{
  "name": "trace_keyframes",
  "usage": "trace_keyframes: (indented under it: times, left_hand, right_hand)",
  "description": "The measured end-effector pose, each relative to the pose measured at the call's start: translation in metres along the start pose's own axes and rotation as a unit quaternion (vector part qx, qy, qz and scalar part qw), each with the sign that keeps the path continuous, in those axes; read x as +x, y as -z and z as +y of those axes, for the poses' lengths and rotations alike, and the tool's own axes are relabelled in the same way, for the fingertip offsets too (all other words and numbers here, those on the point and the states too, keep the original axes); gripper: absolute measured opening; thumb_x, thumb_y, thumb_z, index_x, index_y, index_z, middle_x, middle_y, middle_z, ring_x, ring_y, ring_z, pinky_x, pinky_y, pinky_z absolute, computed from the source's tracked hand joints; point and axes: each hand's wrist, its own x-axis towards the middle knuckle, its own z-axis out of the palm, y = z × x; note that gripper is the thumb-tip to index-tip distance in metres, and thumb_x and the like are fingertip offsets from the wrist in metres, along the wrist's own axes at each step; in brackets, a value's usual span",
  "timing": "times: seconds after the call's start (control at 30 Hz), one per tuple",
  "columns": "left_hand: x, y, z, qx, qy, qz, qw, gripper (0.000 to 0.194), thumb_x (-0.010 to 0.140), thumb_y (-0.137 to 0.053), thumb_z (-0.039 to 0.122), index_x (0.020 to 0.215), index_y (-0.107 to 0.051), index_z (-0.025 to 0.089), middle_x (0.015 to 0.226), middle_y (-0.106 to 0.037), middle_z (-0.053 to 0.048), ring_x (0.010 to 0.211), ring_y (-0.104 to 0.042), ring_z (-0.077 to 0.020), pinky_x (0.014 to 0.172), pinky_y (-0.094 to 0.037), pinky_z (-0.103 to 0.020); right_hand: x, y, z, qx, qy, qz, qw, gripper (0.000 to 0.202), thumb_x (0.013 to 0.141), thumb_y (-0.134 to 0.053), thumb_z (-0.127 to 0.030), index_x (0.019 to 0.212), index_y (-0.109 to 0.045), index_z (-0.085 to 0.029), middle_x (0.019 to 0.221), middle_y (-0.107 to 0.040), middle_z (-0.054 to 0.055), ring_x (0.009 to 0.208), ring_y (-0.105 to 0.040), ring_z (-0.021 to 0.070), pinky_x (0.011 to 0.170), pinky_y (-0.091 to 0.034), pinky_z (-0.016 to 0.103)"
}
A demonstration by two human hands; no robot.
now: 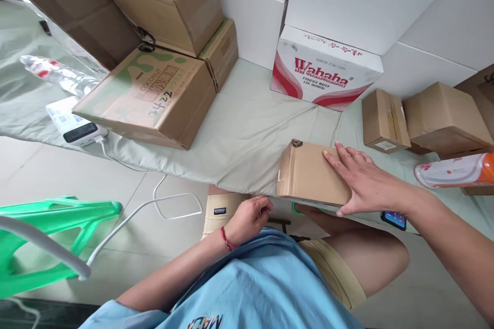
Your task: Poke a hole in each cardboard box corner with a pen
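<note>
A small plain cardboard box (309,172) lies at the front edge of the cloth-covered table. Across its right end rests my right hand (360,177), fingers stretched and spread over the top, the thumb down by the front edge. My left hand (250,218), with a red bracelet at the wrist, is held low above my lap, just left of the box and apart from it. Its fingers are curled in, and nothing shows between them. A dark round mark sits at the box's back left corner.
Larger cartons (142,97) are stacked at the back left, near a plastic bottle (57,74) and a white power bank (73,121) with a cable. A Wahaha carton (324,72) stands against the wall. Rightward are more boxes (386,121), an orange-ended canister (455,169) and a phone (394,220).
</note>
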Motion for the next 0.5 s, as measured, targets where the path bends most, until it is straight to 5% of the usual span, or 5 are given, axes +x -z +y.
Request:
trace_keyframes:
  times: [0.13, 0.23, 0.4, 0.5]
  left_hand:
    - [0.006, 0.002, 0.001, -0.001, -0.006, 0.003, 1.000, 0.024, 0.086, -0.050, 0.003, 0.088, -0.066, 0.021, 0.083, -0.070, -0.002, 0.075, -0.066, -0.0174, 0.071, -0.049, -0.025]
    - [0.007, 0.002, 0.003, -0.003, -0.010, 0.004, 1.000, 0.023, 0.088, -0.050, 0.004, 0.091, -0.067, 0.021, 0.085, -0.071, -0.003, 0.077, -0.067, -0.0178, 0.073, -0.049, -0.026]
    - [0.001, 0.007, -0.004, -0.008, -0.002, 0.014, 1.000, 0.022, 0.091, -0.050, 0.005, 0.091, -0.066, 0.021, 0.085, -0.071, -0.003, 0.077, -0.067, -0.0179, 0.073, -0.050, -0.026]
    - [-0.003, 0.012, -0.007, -0.006, 0.003, 0.023, 1.000, 0.022, 0.090, -0.050, 0.005, 0.090, -0.066, 0.021, 0.082, -0.070, -0.002, 0.073, -0.065, -0.0174, 0.069, -0.048, -0.026]
  right_hand:
    - [0.005, 0.004, -0.024, -0.027, -0.036, 0.015, 0.999, 0.136, 0.063, -0.094, -0.061, 0.175, -0.031, -0.019, 0.165, -0.043, 0.032, 0.147, -0.048, 0.0567, 0.117, -0.043, 0.073]
    - [-0.008, 0.013, -0.018, -0.025, -0.118, 0.001, 0.993, 0.133, 0.061, -0.093, -0.067, 0.172, -0.037, -0.022, 0.159, -0.049, 0.029, 0.138, -0.056, 0.0544, 0.110, -0.048, 0.068]
    - [-0.065, 0.048, 0.066, -0.034, -0.305, 0.003, 0.952, 0.139, 0.052, -0.095, -0.076, 0.168, -0.040, -0.022, 0.145, -0.061, 0.029, 0.124, -0.064, 0.0549, 0.097, -0.054, 0.065]
    - [-0.092, 0.073, 0.132, -0.031, -0.365, 0.075, 0.928, 0.123, 0.063, -0.087, -0.085, 0.162, -0.050, -0.021, 0.134, -0.067, 0.031, 0.113, -0.070, 0.0524, 0.087, -0.055, 0.065]
